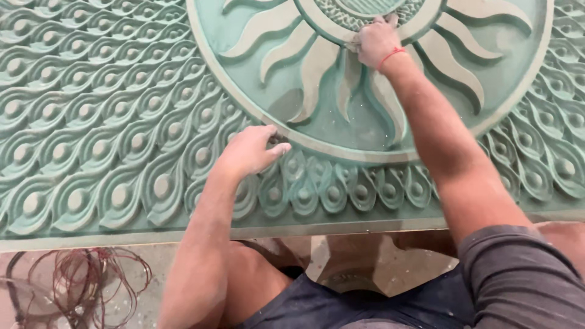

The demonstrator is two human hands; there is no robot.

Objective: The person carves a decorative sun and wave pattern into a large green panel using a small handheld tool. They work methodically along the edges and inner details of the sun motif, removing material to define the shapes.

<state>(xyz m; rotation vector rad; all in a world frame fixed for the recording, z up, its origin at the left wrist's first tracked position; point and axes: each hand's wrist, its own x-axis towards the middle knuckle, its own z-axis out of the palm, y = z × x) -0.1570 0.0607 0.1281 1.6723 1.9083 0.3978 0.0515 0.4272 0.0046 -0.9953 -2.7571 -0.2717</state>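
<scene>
Working from the near edge outward, you stand at the lower middle of the frame in dark dusty shorts, with a loose tangle of reddish-brown wire on the floor at lower left.

The large green carved relief panel fills the upper three quarters of the frame, lying flat, its straight front edge just ahead of your legs. It appears rigid, heavy and dusty; judge the raised edges prone to chipping. Take hold along the plain front border, not on the carved detail.

Your left hand, at centre frame, rests loosely curled on the band of teardrop feather shapes, fingertips touching the raised circular rim. It holds nothing that can be seen.

Your right hand, at upper centre with a red thread on the wrist, is closed and pressed against the base of the wavy sun rays. Whether it grips a small abrasive or tool cannot be told.

The surface is uniform matte green with pale worn highlights.
</scene>
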